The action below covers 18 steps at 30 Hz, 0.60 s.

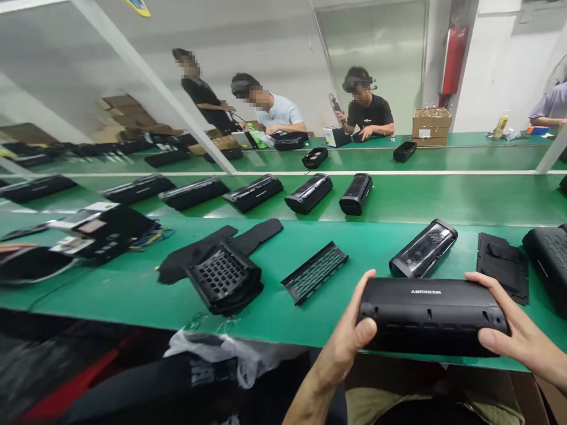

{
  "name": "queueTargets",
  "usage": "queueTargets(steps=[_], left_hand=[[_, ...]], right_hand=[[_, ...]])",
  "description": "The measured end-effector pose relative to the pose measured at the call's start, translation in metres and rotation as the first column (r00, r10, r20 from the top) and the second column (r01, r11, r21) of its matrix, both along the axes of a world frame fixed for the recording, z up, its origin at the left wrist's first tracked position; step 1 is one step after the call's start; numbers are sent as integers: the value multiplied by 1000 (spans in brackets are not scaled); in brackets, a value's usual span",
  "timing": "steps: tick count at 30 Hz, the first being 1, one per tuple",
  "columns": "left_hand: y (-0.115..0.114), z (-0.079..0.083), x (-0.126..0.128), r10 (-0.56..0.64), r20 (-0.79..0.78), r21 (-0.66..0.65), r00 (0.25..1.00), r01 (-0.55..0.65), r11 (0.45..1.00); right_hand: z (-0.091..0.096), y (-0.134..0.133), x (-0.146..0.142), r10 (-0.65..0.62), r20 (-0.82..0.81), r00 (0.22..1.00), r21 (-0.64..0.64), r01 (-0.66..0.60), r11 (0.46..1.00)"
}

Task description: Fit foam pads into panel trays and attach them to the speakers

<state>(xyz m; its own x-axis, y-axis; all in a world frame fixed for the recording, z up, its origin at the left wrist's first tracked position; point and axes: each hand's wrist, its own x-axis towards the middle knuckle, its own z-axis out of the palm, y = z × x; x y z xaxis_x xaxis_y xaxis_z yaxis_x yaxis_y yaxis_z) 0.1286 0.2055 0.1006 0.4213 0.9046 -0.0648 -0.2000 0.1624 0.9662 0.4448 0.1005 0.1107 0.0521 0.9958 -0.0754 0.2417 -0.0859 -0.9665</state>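
Note:
A black speaker housing (427, 304) with "MERKURY" printed on it is held level at the near edge of the green bench. My left hand (349, 330) grips its left end, thumb on the near face. At the opposite end my right hand (509, 324) has closed round it in the same way. Just beyond lies another black speaker (424, 248) with a shiny window strip. A perforated black grille panel (315, 273) rests to the left of my left hand. Flat black sheets (502, 265) are on the bench past my right hand.
Stacked grilles (225, 274) and black fabric pieces (257, 236) lie left on the bench (133, 301). A row of speakers (253, 193) stands along the middle strip. Co-workers (367, 112) sit across, near a carton (432, 127). More housings (549, 257) stand at right.

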Motion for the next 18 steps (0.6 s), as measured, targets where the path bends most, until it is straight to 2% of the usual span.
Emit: queueTargets(steps=[2,5,7,10,12,14,16,18], left_hand=[[-7,-8,-6,-18,-59,-19,998,17,1000],[-20,-22,-3,62,-83,-106,995,-71,992],[-28,-28,4,98,-80,-182,992,-111,977],[-30,-28,8,65,-90,-270,994,-87,959],[-27,-23,5,-16,-71,-267,997,-3,964],[-26,-17,-1,-100,-50,-207,994,88,974],[-28,-13,-7,-142,-60,-135,988,133,982],[-34,-12,-9,-143,-75,-86,987,137,987]], right_hand=[[-9,-11,-6,-7,-116,993,-99,-5,995],[-16,-22,-15,-44,-272,961,-229,-21,973],[-17,-24,-19,-87,-315,945,-301,-12,953],[-14,-22,-19,-131,-335,933,-384,-8,923],[-13,-23,-16,-124,-306,944,-395,-7,919],[-17,-29,-12,-78,-229,970,-364,-11,932],[-32,-39,-4,-1,-141,990,-295,-41,955],[-57,-48,9,36,-56,998,-207,-47,977]])
